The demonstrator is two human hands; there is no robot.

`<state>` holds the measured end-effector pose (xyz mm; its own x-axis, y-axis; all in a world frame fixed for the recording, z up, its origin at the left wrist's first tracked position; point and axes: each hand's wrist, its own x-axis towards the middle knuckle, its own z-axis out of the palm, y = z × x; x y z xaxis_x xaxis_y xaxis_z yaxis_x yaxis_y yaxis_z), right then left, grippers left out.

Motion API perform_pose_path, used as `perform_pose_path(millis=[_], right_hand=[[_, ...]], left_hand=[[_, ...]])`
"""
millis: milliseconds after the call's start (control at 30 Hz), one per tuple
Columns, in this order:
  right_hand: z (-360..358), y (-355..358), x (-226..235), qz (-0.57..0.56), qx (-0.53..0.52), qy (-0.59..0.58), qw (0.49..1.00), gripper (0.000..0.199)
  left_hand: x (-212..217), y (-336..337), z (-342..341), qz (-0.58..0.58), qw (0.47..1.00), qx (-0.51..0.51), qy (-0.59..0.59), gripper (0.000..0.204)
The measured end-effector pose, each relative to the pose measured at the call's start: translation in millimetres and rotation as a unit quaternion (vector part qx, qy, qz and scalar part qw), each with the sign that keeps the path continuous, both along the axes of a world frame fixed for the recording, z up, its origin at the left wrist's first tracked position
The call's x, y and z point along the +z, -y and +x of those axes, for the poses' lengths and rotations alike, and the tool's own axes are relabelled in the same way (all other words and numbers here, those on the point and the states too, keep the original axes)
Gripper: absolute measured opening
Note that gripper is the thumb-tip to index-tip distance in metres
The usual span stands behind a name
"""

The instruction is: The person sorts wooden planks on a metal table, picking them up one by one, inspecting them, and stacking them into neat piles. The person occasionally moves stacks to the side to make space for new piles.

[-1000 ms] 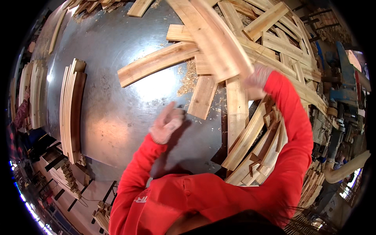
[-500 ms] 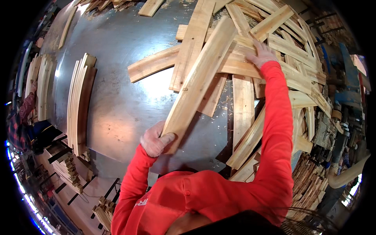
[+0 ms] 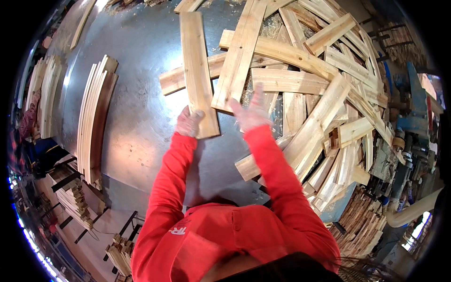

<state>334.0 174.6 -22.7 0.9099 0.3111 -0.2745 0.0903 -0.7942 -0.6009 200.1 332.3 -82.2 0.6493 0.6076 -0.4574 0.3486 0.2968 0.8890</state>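
My left hand (image 3: 189,122), in a pale glove, grips the near end of a long pale wooden plank (image 3: 197,70). The plank points away from me over the grey metal table (image 3: 136,127). My right hand (image 3: 251,110) is blurred, fingers spread, beside the plank's near end and above another plank (image 3: 239,51) that lies across the heap. It holds nothing. Both sleeves are red.
A big loose heap of short wooden planks (image 3: 324,94) covers the table's right half and spills over its right edge. A stack of thin curved wooden strips (image 3: 96,117) stands on edge at the left. More stacked wood (image 3: 75,197) sits below the table on the left.
My left hand has swung the plank from a right-leaning slant to nearly straight ahead and moved up. My right hand has left the heap's far planks and come back near the plank's end.
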Motion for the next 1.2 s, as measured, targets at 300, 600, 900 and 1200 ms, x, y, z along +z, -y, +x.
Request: perform_pose_path(millis=[300,600,900,1200], right_hand=[[-35,7,-44,0.237,-0.058,-0.055,0.968,0.042],[-140,77,-20,0.182,0.096,-0.148,0.967,0.042],[-129,59,-1,0.185,0.14,0.02,0.973,0.044],[166,-106,69,0.079,-0.105,0.252,0.959,0.079]], left_hand=[[-23,51,-62,0.171,0.982,0.078,-0.011,0.058],[114,-69,28,0.092,0.983,0.117,0.109,0.04],[80,-88,43,-0.035,0.963,0.159,0.214,0.043],[35,73,-53,0.445,0.814,-0.21,-0.308,0.111]])
